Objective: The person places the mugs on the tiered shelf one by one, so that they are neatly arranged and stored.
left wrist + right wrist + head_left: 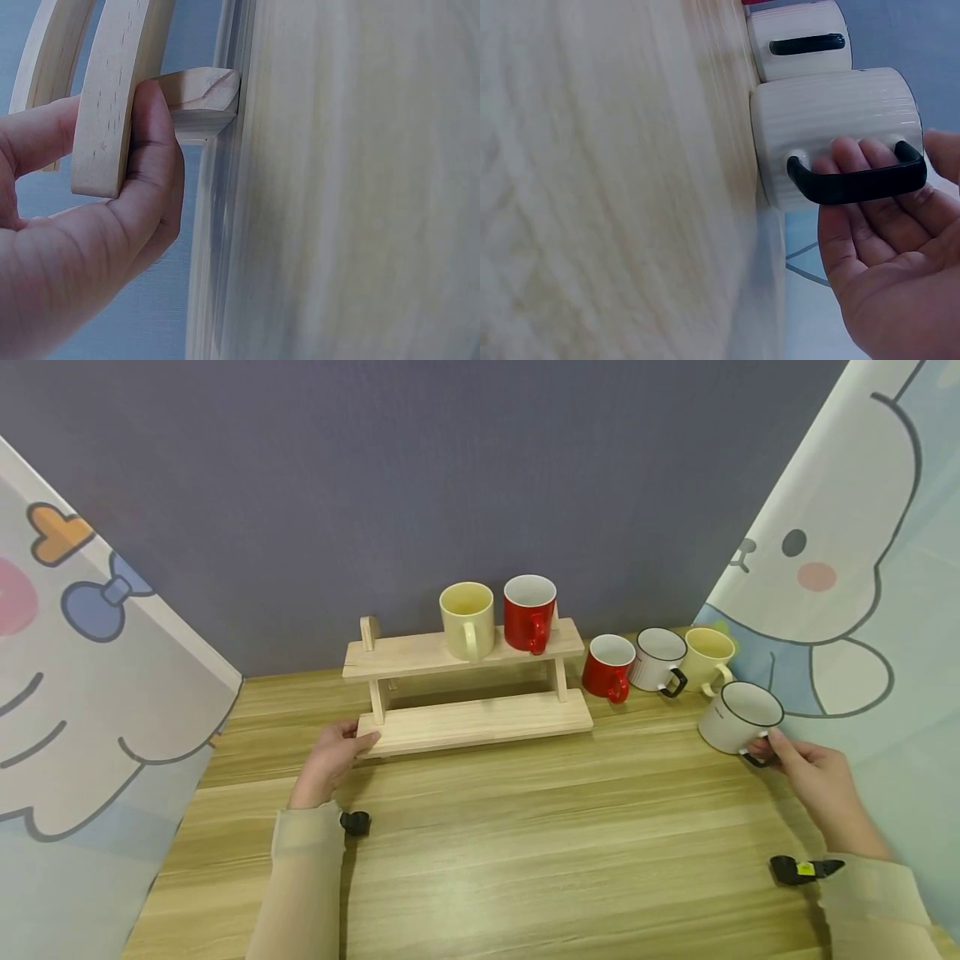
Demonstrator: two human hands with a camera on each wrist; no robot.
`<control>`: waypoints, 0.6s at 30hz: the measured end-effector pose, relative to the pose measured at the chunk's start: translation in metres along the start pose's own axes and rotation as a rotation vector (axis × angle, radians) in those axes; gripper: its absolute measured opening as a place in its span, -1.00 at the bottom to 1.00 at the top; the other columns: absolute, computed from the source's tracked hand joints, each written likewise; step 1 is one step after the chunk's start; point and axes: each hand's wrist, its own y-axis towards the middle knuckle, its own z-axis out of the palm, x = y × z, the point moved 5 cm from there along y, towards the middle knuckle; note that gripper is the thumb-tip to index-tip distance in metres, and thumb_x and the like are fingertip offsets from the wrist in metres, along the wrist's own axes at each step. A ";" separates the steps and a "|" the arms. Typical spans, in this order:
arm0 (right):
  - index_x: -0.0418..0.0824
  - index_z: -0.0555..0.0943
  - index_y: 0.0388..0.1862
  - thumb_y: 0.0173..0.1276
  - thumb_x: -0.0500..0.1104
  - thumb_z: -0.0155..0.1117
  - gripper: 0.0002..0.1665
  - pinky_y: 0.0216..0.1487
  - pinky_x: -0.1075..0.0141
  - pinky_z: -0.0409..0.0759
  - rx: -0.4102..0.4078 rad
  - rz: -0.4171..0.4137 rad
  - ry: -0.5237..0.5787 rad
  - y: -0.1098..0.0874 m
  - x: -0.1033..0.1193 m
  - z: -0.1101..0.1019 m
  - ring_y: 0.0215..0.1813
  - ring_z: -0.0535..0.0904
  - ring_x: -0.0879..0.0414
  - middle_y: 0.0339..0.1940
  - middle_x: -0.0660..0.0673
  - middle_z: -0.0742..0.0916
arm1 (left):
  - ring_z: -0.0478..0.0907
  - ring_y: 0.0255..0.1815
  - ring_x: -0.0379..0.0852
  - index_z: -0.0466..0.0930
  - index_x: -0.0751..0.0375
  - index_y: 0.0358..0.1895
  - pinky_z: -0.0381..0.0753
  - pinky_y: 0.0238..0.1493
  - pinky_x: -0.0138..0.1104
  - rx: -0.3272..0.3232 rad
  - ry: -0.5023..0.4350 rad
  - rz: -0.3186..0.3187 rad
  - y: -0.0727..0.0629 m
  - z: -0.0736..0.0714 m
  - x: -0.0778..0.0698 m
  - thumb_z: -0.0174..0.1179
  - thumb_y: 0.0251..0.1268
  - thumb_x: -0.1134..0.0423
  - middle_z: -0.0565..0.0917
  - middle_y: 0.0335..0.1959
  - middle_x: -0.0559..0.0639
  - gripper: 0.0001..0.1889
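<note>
A two-tier wooden shelf stands against the back wall. My left hand grips the left end of its lower board, thumb on one face and fingers on the other. On the upper board sit a yellow mug and a red mug. Over at the right, my right hand holds a white mug by its black handle. Several fingers pass through that handle, and the thumb lies near the rim. The mug is upright, its base at the tabletop.
Right of the shelf stand another red mug, another white mug with a black handle, and another yellow mug. The held mug is close in front of them. A grey wall rises behind, and cartoon-printed panels flank the wooden table.
</note>
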 end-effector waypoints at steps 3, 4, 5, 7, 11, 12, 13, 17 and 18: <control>-0.34 0.80 -0.17 0.64 -0.16 0.11 -0.63 -0.19 0.56 0.58 0.018 -0.017 0.029 0.001 -0.001 0.002 -0.22 0.70 0.37 -0.33 0.03 0.81 | 0.33 0.30 0.16 -0.15 0.60 0.56 0.41 0.27 -0.03 0.016 -0.016 -0.021 -0.001 0.001 0.000 0.17 0.57 0.18 0.17 0.45 0.45 -0.16; -0.35 0.79 -0.15 0.64 -0.17 0.10 -0.63 -0.17 0.56 0.57 0.024 -0.022 0.039 0.001 -0.001 0.003 -0.21 0.70 0.37 -0.32 0.02 0.81 | 0.30 0.32 0.16 -0.18 0.59 0.56 0.39 0.28 -0.03 0.018 -0.020 -0.026 -0.001 0.000 0.000 0.17 0.57 0.18 0.13 0.48 0.45 -0.15; -0.35 0.79 -0.15 0.65 -0.17 0.10 -0.62 -0.16 0.57 0.56 0.031 -0.025 0.045 0.001 0.000 0.004 -0.21 0.70 0.37 -0.32 0.02 0.81 | 0.29 0.32 0.15 -0.20 0.58 0.57 0.39 0.27 -0.04 0.018 -0.020 -0.028 -0.001 0.000 -0.001 0.16 0.57 0.17 0.10 0.50 0.44 -0.14; -0.36 0.79 -0.15 0.65 -0.16 0.09 -0.61 -0.15 0.59 0.54 0.036 -0.034 0.039 0.001 0.001 0.006 -0.20 0.69 0.37 -0.31 0.03 0.81 | 0.34 0.24 0.12 -0.19 0.58 0.57 0.44 0.21 -0.05 0.013 -0.019 -0.021 -0.001 0.000 -0.002 0.17 0.57 0.18 0.13 0.48 0.44 -0.14; -0.36 0.79 -0.15 0.65 -0.15 0.09 -0.61 -0.14 0.58 0.54 0.052 -0.041 0.104 0.001 0.003 0.011 -0.19 0.69 0.35 -0.30 0.02 0.81 | 0.40 0.09 0.04 -0.14 0.60 0.56 0.49 0.09 -0.08 -0.002 -0.008 -0.010 -0.002 -0.001 -0.003 0.19 0.56 0.17 0.21 0.41 0.42 -0.15; -0.35 0.79 -0.15 0.65 -0.16 0.09 -0.62 -0.14 0.58 0.55 0.058 -0.038 0.140 0.000 0.003 0.012 -0.19 0.70 0.34 -0.29 0.01 0.81 | 0.40 0.09 0.05 -0.14 0.60 0.56 0.49 0.10 -0.06 -0.002 -0.007 -0.012 -0.002 -0.001 -0.002 0.18 0.56 0.18 0.21 0.40 0.43 -0.15; -0.36 0.79 -0.15 0.64 -0.16 0.10 -0.62 -0.14 0.57 0.55 0.063 -0.032 0.181 0.000 0.003 0.013 -0.19 0.70 0.32 -0.29 -0.01 0.81 | 0.40 0.12 0.06 -0.14 0.60 0.55 0.48 0.12 -0.04 -0.001 -0.005 -0.014 -0.001 -0.001 -0.002 0.19 0.56 0.18 0.20 0.41 0.43 -0.15; -0.36 0.79 -0.14 0.63 -0.17 0.13 -0.66 -0.12 0.55 0.57 0.070 -0.003 0.296 -0.003 -0.001 0.016 -0.18 0.71 0.28 -0.27 -0.06 0.81 | 0.34 0.28 0.17 -0.16 0.60 0.56 0.41 0.24 0.01 0.004 -0.010 -0.022 -0.001 0.000 -0.001 0.18 0.56 0.19 0.16 0.45 0.46 -0.15; -0.35 0.79 -0.13 0.62 -0.18 0.14 -0.67 -0.12 0.55 0.57 0.066 0.006 0.315 -0.004 -0.002 0.016 -0.17 0.71 0.28 -0.26 -0.06 0.81 | 0.32 0.30 0.18 -0.17 0.60 0.56 0.40 0.25 0.01 0.006 -0.012 -0.024 -0.001 0.001 0.000 0.18 0.56 0.19 0.14 0.46 0.47 -0.15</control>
